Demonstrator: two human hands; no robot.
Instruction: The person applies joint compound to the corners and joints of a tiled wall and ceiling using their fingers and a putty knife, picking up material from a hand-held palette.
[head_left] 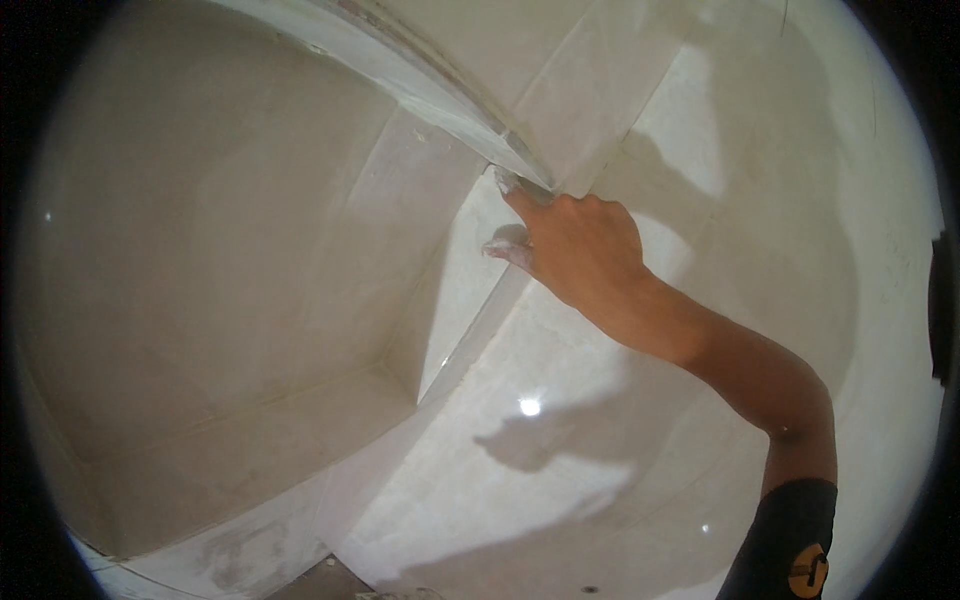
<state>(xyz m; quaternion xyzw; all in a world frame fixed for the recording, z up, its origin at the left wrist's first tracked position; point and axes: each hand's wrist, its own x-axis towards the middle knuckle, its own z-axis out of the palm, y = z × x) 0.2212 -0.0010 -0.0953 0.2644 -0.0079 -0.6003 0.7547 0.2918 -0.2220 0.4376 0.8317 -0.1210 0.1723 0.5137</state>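
Note:
My right hand (575, 245) reaches up from the lower right to the upper corner of a recessed niche (230, 280) in a glossy cream tiled wall (560, 460). Its fingertips press on the corner edge where the niche's top ledge (440, 95) meets the vertical tile edge (470, 330). White paste or grout coats the fingertips and thumb. No tool shows in the hand. My left hand is out of the picture.
The niche has a matte pale back, a floor of tiles with visible joints (250, 430) and a smeared lower rim (240, 550). Light glare spots (529, 406) and my arm's shadow (560, 440) lie on the shiny wall tiles.

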